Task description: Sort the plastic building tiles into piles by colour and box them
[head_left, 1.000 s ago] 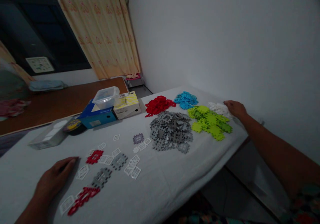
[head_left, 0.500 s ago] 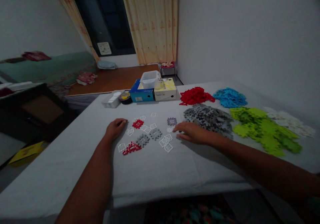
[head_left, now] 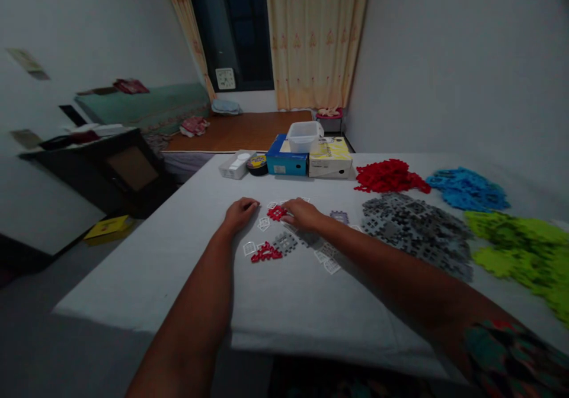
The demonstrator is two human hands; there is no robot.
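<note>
My left hand (head_left: 241,214) rests on the white cloth with its fingers curled in, and nothing shows in it. My right hand (head_left: 303,213) reaches across to a red square plastic interlocking piece (head_left: 276,212), its fingertips closed at the piece's right edge. A second red piece (head_left: 265,252) lies nearer to me, beside a grey interlocking piece (head_left: 285,242). Small white grid-like pieces (head_left: 264,223) are scattered around them. Another grey piece (head_left: 309,239) is partly hidden under my right forearm. A purplish-grey piece (head_left: 339,216) lies to the right of my right hand.
Heaps of red (head_left: 389,175), blue (head_left: 469,188), grey (head_left: 413,229) and lime green pieces (head_left: 520,244) cover the table's right side. A blue box (head_left: 288,164), a yellow-white box (head_left: 329,162), a clear tub (head_left: 304,136), a roll of tape (head_left: 256,165) and a clear container (head_left: 235,165) stand at the back.
My right hand has moved left, from the white pieces near the grey heap to the red piece. The whole view has swung left. My left hand stays curled on the cloth.
</note>
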